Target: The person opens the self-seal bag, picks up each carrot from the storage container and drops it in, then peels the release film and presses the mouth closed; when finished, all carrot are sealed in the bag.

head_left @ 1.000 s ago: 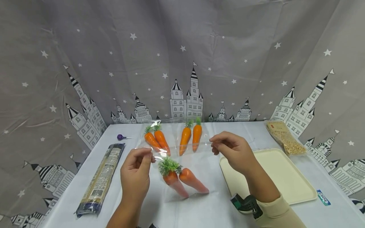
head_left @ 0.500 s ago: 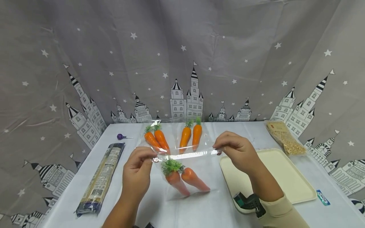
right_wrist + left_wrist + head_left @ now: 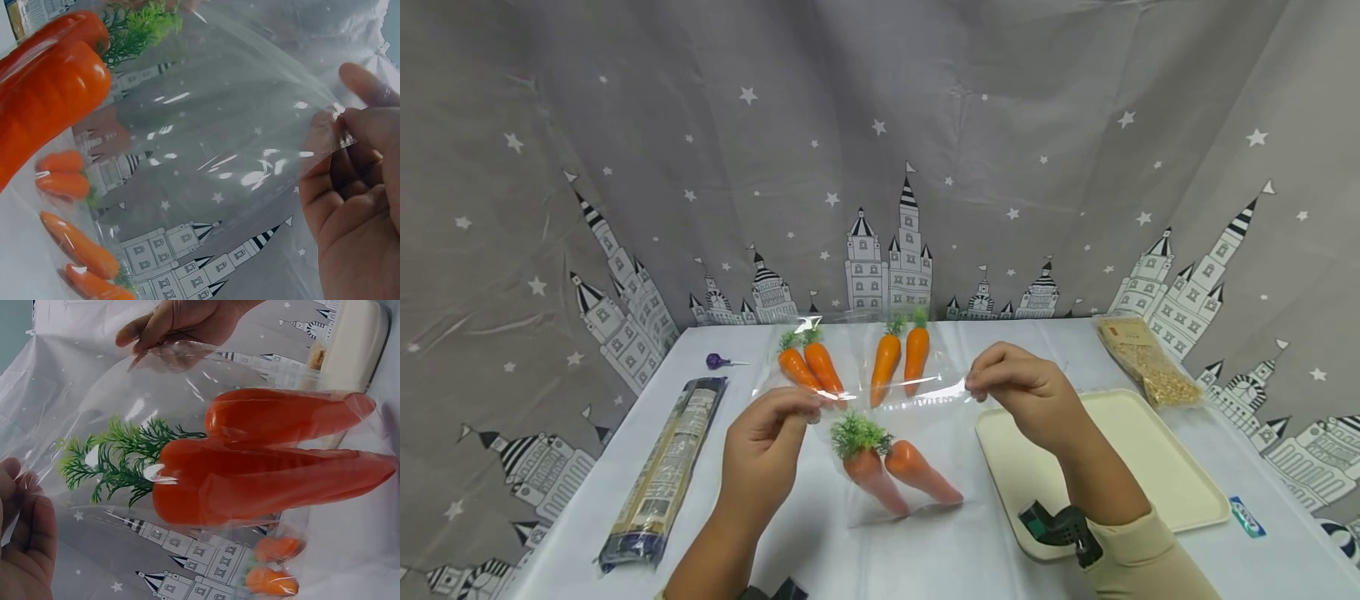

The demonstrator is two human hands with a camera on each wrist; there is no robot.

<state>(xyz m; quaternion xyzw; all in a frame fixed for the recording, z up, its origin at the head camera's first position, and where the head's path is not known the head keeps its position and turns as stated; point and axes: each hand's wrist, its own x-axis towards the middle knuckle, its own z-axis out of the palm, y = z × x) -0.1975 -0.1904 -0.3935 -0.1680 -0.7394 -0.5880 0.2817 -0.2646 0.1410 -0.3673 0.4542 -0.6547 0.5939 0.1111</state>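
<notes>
A clear plastic bag [image 3: 925, 421] hangs between my hands with two carrots inside. One carrot [image 3: 876, 483] has a leafy green top, and the other carrot [image 3: 921, 473] leans beside it. My left hand [image 3: 763, 454] pinches the bag's upper left corner. At the opposite corner, my right hand [image 3: 1030, 400] pinches the film between thumb and fingers, as the right wrist view also shows the right hand [image 3: 359, 187]. Behind lie more bagged carrots, a pair of carrots [image 3: 823, 367] on the left and another pair of carrots [image 3: 917, 358] on the right.
A long printed package [image 3: 666, 467] and a purple lollipop [image 3: 717, 361] lie on the left of the white table. To the right are a cream tray [image 3: 1180, 454], a bag of yellow grains [image 3: 1153, 367] and a small blue-green packet [image 3: 1247, 517]. A grey curtain [image 3: 880, 150] hangs behind.
Both hands have shifted slightly right, carrying the bag and its two carrots along. Its upper edge has been drawn straighter between the hands. The items on the table stay put.
</notes>
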